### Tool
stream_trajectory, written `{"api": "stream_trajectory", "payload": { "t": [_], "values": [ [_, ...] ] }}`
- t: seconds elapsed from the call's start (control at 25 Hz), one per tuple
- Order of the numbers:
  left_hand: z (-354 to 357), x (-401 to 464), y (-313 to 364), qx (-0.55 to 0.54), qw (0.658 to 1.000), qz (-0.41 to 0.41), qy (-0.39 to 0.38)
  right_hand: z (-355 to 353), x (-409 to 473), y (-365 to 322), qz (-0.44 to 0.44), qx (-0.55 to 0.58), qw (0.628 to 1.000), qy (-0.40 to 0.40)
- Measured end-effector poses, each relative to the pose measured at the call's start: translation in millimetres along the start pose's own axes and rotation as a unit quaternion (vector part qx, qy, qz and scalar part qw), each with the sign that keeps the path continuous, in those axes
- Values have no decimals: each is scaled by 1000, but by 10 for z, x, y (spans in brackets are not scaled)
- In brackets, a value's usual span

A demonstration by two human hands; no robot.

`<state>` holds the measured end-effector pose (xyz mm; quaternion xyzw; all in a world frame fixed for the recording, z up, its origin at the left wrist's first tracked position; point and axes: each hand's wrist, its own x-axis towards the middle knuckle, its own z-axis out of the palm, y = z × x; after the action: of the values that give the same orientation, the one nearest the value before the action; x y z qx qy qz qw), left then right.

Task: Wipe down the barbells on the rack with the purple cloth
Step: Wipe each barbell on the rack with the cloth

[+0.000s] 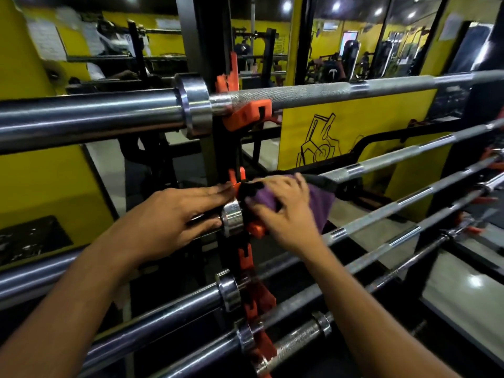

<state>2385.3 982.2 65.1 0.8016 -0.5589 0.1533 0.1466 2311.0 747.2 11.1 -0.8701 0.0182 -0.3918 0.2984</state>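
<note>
Several chrome barbells lie across a black rack (215, 165) on orange hooks (246, 111). The top barbell (313, 92) crosses at head height. My right hand (286, 211) grips the purple cloth (320, 205) wrapped round the shaft of the second barbell (381, 159), just right of its chrome collar (232, 218). My left hand (180, 214) holds that bar's sleeve left of the collar, thumb underneath and fingers laid over the top. The shaft under the cloth is hidden.
Lower barbells (381, 230) slope down to the right below my arms. Behind the rack stands a yellow wall panel with a black drawing (341, 132). Mirrors (341, 36) at the back reflect gym machines. Grey floor (469, 282) shows at the right.
</note>
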Motion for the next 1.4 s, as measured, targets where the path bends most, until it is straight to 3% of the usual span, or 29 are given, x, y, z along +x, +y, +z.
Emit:
{"api": "stream_trajectory", "payload": {
  "t": [0.12, 0.24, 0.48, 0.6, 0.72, 0.8, 0.88, 0.96, 1.2, 1.32, 1.4],
  "values": [
    [-27, -8, 31, -44, 999, -32, 1, 3, -75, -21, -19, 60, 998, -21],
    [-60, 4, 42, -69, 995, -64, -19, -132, 84, 231, -16, 5, 1000, -1],
    [-84, -1, 96, -74, 993, -82, -25, -717, 439, 1113, 124, -88, 984, 90],
    [-92, 9, 91, -75, 993, -88, -28, -534, 421, 947, 144, -145, 975, 83],
    [-93, 5, 98, -78, 992, -95, -26, -144, 261, 380, 68, -166, 983, 37],
    [-94, 14, 106, -82, 992, -93, -24, -21, 113, 71, 9, -108, 994, 3],
    [-94, 13, 109, -82, 992, -90, -28, -26, 38, 32, -24, -38, 999, -12],
    [-92, 12, 110, -78, 993, -89, -25, -102, 96, 196, -61, -53, 997, -9],
    [-89, 8, 104, -62, 994, -83, -31, -801, 700, 1047, 120, -135, 984, 0],
    [-83, 9, 77, -68, 994, -77, -33, -730, 755, 939, 147, -233, 960, -58],
    [-76, 8, 72, -65, 994, -83, -28, -463, 665, 658, 111, -279, 950, -87]
  ]
}}
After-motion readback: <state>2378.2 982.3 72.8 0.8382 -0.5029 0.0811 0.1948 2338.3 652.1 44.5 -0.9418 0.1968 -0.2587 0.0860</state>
